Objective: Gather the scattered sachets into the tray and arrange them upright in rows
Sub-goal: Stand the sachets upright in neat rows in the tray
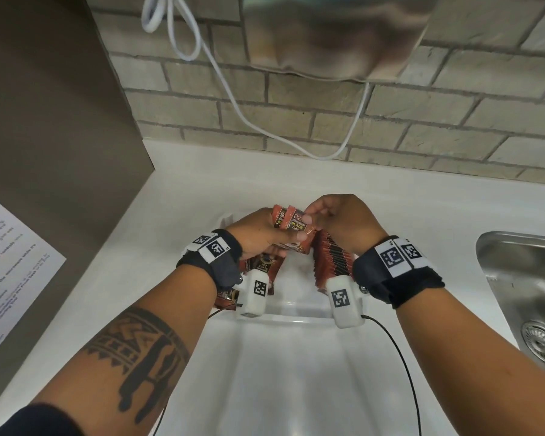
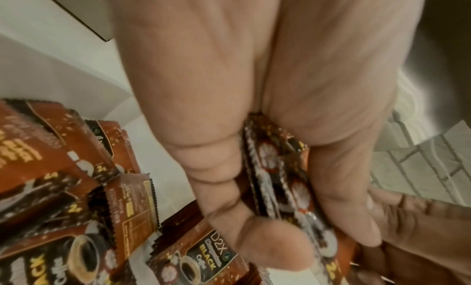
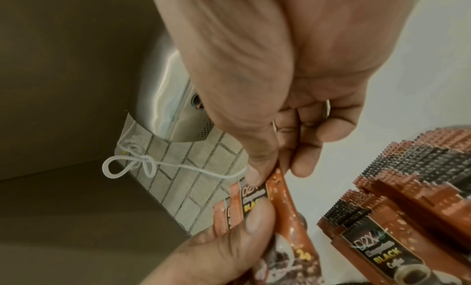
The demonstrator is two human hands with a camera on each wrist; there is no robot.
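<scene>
A clear plastic tray [image 1: 293, 319] lies on the white counter in front of me. My left hand [image 1: 258, 237] grips a small stack of brown coffee sachets [image 1: 291, 223] above the tray's far end; the same stack [image 2: 277, 174] shows between thumb and fingers in the left wrist view. My right hand [image 1: 337, 221] pinches the top edge of the front sachet [image 3: 282, 198] in that stack. A row of upright sachets [image 1: 331, 262] stands along the tray's right side, also seen as a row [image 3: 407, 178]. Loose sachets [image 2: 76, 188] lie flat at the tray's left.
A steel sink [image 1: 526, 294] sits in the counter at the right. A brick wall [image 1: 390, 121] with a white cord [image 1: 233, 99] and a metal appliance [image 1: 334, 33] rises behind. A brown panel [image 1: 51, 121] and a printed sheet [image 1: 10, 262] are at the left.
</scene>
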